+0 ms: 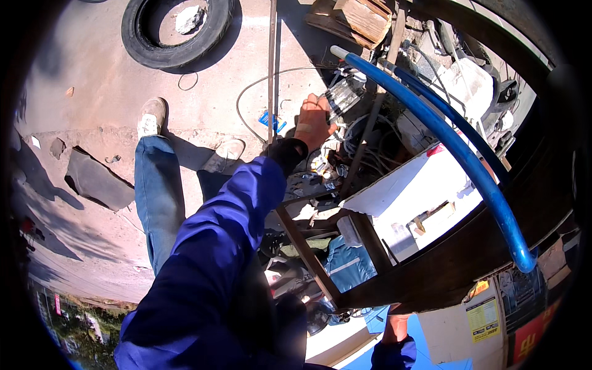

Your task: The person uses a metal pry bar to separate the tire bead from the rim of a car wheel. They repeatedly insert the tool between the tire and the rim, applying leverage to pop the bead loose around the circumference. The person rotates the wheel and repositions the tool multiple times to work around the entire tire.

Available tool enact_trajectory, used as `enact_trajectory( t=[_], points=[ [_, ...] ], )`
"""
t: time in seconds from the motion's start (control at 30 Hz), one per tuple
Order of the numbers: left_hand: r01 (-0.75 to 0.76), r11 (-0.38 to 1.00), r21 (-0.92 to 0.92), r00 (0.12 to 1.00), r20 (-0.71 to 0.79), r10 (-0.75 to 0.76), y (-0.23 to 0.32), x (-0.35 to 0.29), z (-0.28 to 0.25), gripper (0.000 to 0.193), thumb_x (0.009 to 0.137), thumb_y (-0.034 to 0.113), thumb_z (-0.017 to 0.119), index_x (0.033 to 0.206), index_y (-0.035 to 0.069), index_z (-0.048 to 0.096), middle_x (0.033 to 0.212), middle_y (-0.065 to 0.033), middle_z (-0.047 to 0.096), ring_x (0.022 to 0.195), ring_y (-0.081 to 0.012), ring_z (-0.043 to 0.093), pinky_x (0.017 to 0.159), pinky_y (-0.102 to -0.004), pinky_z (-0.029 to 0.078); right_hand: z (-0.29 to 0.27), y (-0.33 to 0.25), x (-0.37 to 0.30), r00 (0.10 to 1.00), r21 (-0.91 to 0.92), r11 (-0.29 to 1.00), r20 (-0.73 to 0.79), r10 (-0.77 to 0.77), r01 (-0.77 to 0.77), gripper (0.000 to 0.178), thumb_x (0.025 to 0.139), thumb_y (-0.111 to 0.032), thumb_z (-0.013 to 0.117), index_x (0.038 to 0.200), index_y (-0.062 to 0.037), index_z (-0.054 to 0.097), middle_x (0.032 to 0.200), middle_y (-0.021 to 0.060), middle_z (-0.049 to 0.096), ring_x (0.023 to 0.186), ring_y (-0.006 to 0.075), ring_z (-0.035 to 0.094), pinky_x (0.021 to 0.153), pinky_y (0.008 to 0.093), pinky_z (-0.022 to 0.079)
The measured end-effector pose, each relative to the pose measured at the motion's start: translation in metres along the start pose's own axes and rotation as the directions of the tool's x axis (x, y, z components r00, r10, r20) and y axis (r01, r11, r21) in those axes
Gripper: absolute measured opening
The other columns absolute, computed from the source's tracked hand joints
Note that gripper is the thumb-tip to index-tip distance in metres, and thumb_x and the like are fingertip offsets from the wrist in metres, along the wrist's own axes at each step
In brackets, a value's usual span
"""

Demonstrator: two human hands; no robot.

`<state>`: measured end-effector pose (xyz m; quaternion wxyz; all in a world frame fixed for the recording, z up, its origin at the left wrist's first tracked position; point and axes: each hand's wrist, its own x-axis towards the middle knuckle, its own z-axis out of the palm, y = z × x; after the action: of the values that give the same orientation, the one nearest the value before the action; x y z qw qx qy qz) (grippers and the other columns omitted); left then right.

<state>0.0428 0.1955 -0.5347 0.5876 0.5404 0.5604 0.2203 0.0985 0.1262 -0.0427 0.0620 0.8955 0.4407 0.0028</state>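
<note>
My left hand (pixel 313 122), at the end of a blue sleeve with a dark cuff, reaches down to a heap of scrap. Its fingers curl downward, with the tips hidden, and the thumb sticks out on the right. Right beside the fingers lies a clear, shiny ribbed piece (pixel 346 95); I cannot make out whether the fingers grip it. Below the hand are tangled cables (pixel 369 154) and small bits. At the lower right my right hand (pixel 396 327) shows mainly its wrist side. A dark frame edge (pixel 425 280) covers its fingers.
A blue curved tube (pixel 453 145) arches over the scrap on the right. A thin upright rod (pixel 272 68) stands left of my hand. A tyre (pixel 176 61) with a white lump inside lies on the ground. A dark flat slab (pixel 98 179) lies left of my jeans-clad leg (pixel 157 197).
</note>
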Motion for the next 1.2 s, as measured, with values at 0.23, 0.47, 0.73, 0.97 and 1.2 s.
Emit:
enact_trajectory(
  t=[0.23, 0.47, 0.73, 0.97, 1.2],
  points=[
    [-0.008, 0.995, -0.096, 1.000, 0.007, 0.009, 0.123, -0.141, -0.161, 0.065, 0.069, 0.013, 0.089, 0.118, 0.004, 0.047, 0.105, -0.0189, 0.057, 0.095, -0.0368, 0.060, 0.083, -0.0430, 0.050, 0.031, 0.002, 0.037, 0.995, 0.229, 0.972, -0.092, -0.030, 0.050, 0.059, 0.110, -0.035, 0.050, 0.155, 0.0020, 0.045, 0.150, 0.0268, 0.046, 0.140, 0.0410, 0.044, 0.119, 0.0505, 0.031],
    [0.039, 0.995, -0.086, 0.981, -0.186, -0.055, 0.257, -0.266, -0.302, 0.081, 0.070, 0.011, 0.088, 0.135, 0.001, 0.041, 0.117, -0.0177, 0.056, 0.105, -0.0299, 0.063, 0.093, -0.0383, 0.051, 0.035, 0.007, 0.037, 0.984, 0.383, 0.916, -0.171, -0.054, 0.117, 0.059, 0.104, -0.034, 0.064, 0.150, 0.0012, 0.054, 0.139, 0.0233, 0.051, 0.131, 0.0378, 0.050, 0.113, 0.0477, 0.037],
    [-0.237, 0.968, 0.078, 0.910, -0.332, 0.250, 0.371, -0.343, -0.411, 0.092, 0.068, 0.010, 0.091, 0.142, 0.001, 0.036, 0.128, -0.0148, 0.049, 0.115, -0.0238, 0.058, 0.101, -0.0351, 0.049, 0.030, 0.013, 0.038, 0.978, 0.475, 0.865, -0.195, -0.079, 0.164, 0.069, 0.101, -0.045, 0.065, 0.150, 0.0027, 0.052, 0.145, 0.0257, 0.048, 0.140, 0.0407, 0.040, 0.117, 0.0531, 0.032],
    [-0.215, 0.975, -0.050, 0.842, -0.516, 0.159, 0.457, -0.377, -0.454, 0.086, 0.069, 0.011, 0.090, 0.139, 0.000, 0.040, 0.126, -0.0193, 0.055, 0.109, -0.0286, 0.064, 0.097, -0.0384, 0.052, -0.109, -0.089, -0.047, 0.941, 0.883, 0.454, 0.047, -0.335, 0.117, 0.073, 0.095, -0.046, 0.074, 0.145, 0.0042, 0.054, 0.141, 0.0196, 0.057, 0.126, 0.0382, 0.059, 0.110, 0.0471, 0.046],
    [-0.201, 0.949, -0.242, 0.859, -0.509, 0.052, 0.520, -0.404, -0.473, 0.096, 0.068, 0.014, 0.094, 0.144, 0.001, 0.037, 0.137, -0.0163, 0.049, 0.128, -0.0272, 0.052, 0.113, -0.0391, 0.042, -0.223, -0.202, -0.142, 0.550, 0.756, 0.170, -0.283, -0.786, 0.632, 0.053, 0.081, -0.019, 0.082, 0.122, 0.0073, 0.061, 0.125, 0.0287, 0.059, 0.115, 0.0460, 0.060, 0.099, 0.0514, 0.050]
  ],
)
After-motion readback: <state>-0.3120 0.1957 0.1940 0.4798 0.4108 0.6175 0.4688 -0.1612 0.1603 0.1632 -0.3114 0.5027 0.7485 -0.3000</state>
